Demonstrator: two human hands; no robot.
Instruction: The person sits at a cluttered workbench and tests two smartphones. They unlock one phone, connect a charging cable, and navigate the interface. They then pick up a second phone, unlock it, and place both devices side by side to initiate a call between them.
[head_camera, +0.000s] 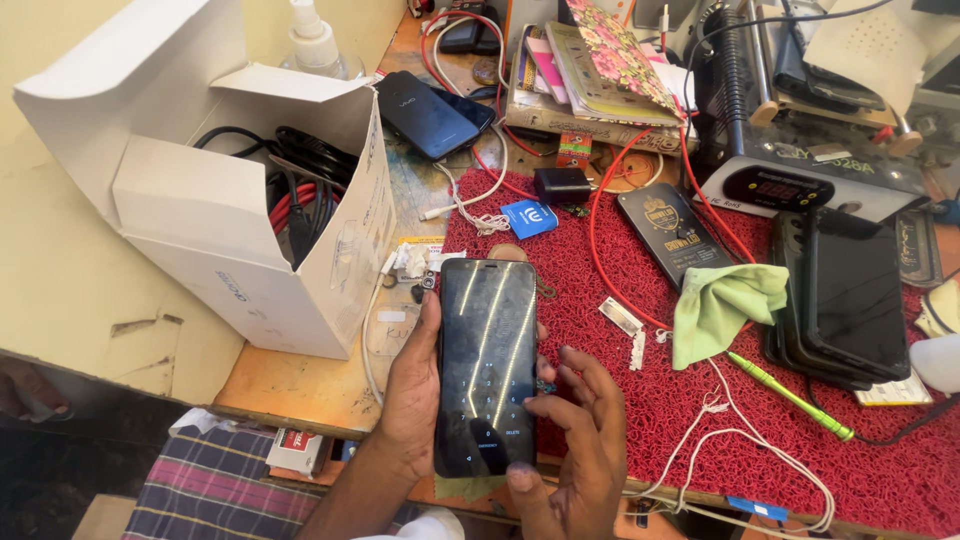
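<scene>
My left hand (410, 400) grips a black smartphone (487, 350) upright along its left edge, over the near edge of the red mat (620, 390). The phone's glossy screen is lit with a dim keypad and shows streaks of reflected light. My right hand (570, 440) is at the phone's lower right, its thumb under the bottom corner and a finger curled onto the lower part of the screen.
An open white cardboard box (230, 210) with cables stands at the left. On the mat lie a green cloth (725, 300), a green pen (790, 397), a stack of dark phones (845, 300), white and red cables, another phone (432, 115) and a heating device (800, 180) behind.
</scene>
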